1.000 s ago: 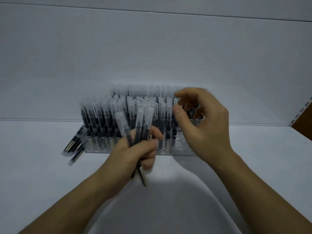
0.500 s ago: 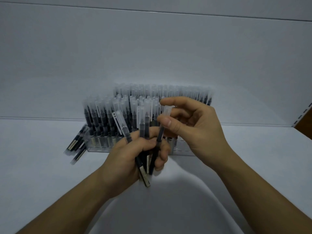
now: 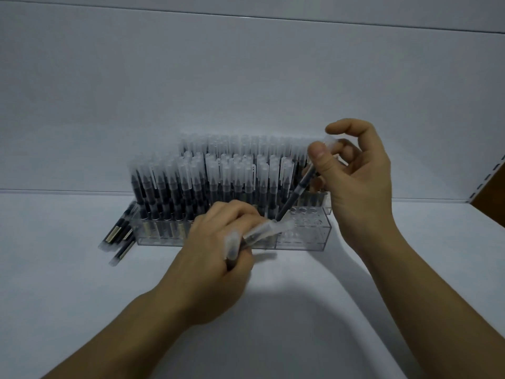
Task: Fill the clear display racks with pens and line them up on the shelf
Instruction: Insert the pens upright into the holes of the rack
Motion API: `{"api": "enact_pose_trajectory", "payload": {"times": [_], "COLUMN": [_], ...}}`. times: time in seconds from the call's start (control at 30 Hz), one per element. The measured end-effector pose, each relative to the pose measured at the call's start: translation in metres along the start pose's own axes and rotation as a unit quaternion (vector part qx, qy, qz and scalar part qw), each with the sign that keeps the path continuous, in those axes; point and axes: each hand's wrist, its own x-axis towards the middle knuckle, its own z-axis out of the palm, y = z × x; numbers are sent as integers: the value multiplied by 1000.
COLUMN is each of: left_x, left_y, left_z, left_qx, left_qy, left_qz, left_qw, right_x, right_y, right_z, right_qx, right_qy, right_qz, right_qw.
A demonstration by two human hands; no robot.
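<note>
A clear display rack point(image 3: 303, 236) stands on the white shelf point(image 3: 300, 310), packed on its left and middle with several upright black pens with frosted caps point(image 3: 191, 184); its right end shows empty holes. A second filled rack stands behind it. My right hand point(image 3: 355, 181) pinches one pen point(image 3: 296, 192) near its cap, tilted, its lower tip over the rack's holes. My left hand point(image 3: 218, 258) grips a small bunch of pens point(image 3: 257, 233), lying low in front of the rack with caps pointing right.
A few loose pens point(image 3: 120, 233) lie flat on the shelf at the rack's left end. The white back wall point(image 3: 246, 91) rises right behind the racks. A perforated shelf upright point(image 3: 489, 179) and brown edge are at the far right.
My right hand has drawn one pen out of the left hand's bunch and carried it right over the rack's empty holes. My left hand has tipped its bunch down and flat.
</note>
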Motion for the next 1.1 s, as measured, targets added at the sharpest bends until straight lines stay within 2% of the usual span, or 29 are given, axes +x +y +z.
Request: {"api": "enact_pose_trajectory", "payload": {"times": [0.3,0.5,0.93,1.1], "left_x": [-2,-2,-2,-1], "left_y": [-5,-3,-2,-2], "left_z": [1,-1,-1,-1], "left_qx": [139,150,142,137], "left_qy": [-89,-96,-99,-93], "left_qz": [4,-4,-7,-5], "left_qw": [986,984,985,986], "right_x": [3,0,-6,-8], "right_y": [8,9,22,27], "right_z": [-5,-2,4,5], "right_qx": [-87,-131,-222,-228], "right_qy": [52,59,-10,-30], "right_qz": [-86,-112,-182,-183], "right_qw": [991,983,958,956]}}
